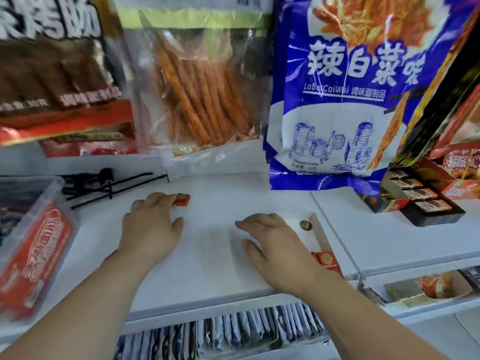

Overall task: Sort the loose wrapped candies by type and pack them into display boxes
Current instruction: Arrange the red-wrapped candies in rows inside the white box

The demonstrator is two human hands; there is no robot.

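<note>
A person's left hand [153,222] reaches across a white shop shelf [213,193], its grip narrow, the bent fingertips down on a small red wrapped candy [182,199] while the thumb stands apart from it; whether the candy is held or only touched cannot be told. The right hand [272,242] lies palm down on the shelf nearby, its grip loose, fingers relaxed and holding nothing. Just beside the right wrist sits a small cluster of red wrapped candies [326,260], and near the knuckles a round gold-coloured piece [306,225]. At the shelf's right end stands a display box [420,203] lined with dark-wrapped pieces, with other red cartons behind it. At the left edge is a clear plastic tub with a red label [39,245], and beside it lie black display hooks [104,183]. Hanging behind the hands are a blue-and-white snack bag [337,100], a clear bag of orange sticks [197,100] and a blurred brown bag [52,61]. Below the shelf's front edge, a row of upright packets [233,331] fills the lower tier.
</note>
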